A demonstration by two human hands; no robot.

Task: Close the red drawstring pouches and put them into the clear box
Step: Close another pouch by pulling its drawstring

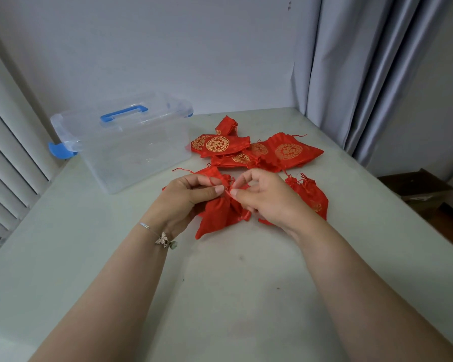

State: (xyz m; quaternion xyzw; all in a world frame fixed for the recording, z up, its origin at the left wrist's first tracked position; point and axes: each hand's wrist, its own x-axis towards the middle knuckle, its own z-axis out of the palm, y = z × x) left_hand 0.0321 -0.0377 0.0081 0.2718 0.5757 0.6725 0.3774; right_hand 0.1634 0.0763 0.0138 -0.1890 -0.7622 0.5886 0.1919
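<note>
A red drawstring pouch point(220, 212) lies at the table's centre between my hands, its neck gathered. My left hand point(188, 194) pinches its cord and neck from the left. My right hand point(262, 197) pinches the cord from the right, thumb and forefinger together. Several more red pouches with gold round prints point(246, 150) are piled behind, and another red pouch point(311, 194) lies partly hidden behind my right hand. The clear box point(131, 152) with a blue handle stands at the back left; it holds no pouches, and I cannot tell whether its lid is on.
The pale table point(220, 283) ends at a wall behind and a grey curtain point(351, 74) at the right. A brown cardboard box point(419, 189) sits on the floor beyond the right edge. Slatted panels line the left side.
</note>
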